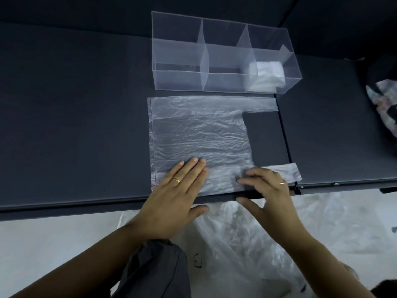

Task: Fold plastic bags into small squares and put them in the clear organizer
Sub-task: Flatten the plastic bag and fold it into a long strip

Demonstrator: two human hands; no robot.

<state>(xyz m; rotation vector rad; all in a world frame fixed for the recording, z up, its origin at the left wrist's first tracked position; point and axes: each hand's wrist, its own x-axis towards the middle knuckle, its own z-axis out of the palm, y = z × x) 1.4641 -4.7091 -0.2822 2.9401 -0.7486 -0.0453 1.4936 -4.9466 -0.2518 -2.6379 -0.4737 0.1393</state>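
Plastic bag [199, 134] flat on dark surface [75, 125], 6 o'clock of clear organizer [223, 57]. Left hand [178, 190] pressing it, fingers straight; right hand [268, 190] seemingly likewise, toward 3 o'clock. Folded bag [266, 74] in rightmost compartment.

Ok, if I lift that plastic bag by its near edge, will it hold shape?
Probably not: the plastic bag looks thin, wrinkled and see-through, so likely floppy and very light. Its handle strips lie limp and would probably dangle. On the smooth table it may slide.

Single head-worn wide-angle view: faces forward and steeply down, close over the dark matte table's [64, 125] near edge.
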